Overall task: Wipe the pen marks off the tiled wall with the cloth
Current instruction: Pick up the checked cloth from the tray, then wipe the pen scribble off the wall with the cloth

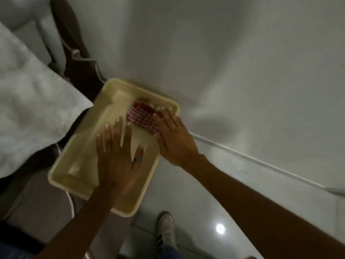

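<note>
A red and white checked cloth point(142, 116) lies in the far right corner of a cream plastic tray point(61, 176). My right hand point(173, 135) lies flat on the cloth's right side with its fingers spread, not closed around it. My left hand point(117, 152) is spread open over the middle of the tray, with a ring on the thumb and nothing in it. The white tiled wall point(242, 71) rises behind and to the right of the tray. Faint scribbles point(240, 172) show on the glossy surface below a pale joint line. The picture is blurred by motion.
White bedding point(31, 101) lies on the left, touching the tray's left edge. Dark wooden furniture point(74, 58) with a thin cable point(95, 64) stands behind the tray. My shoe point(166, 227) rests on the shiny floor beside a light reflection point(220, 228).
</note>
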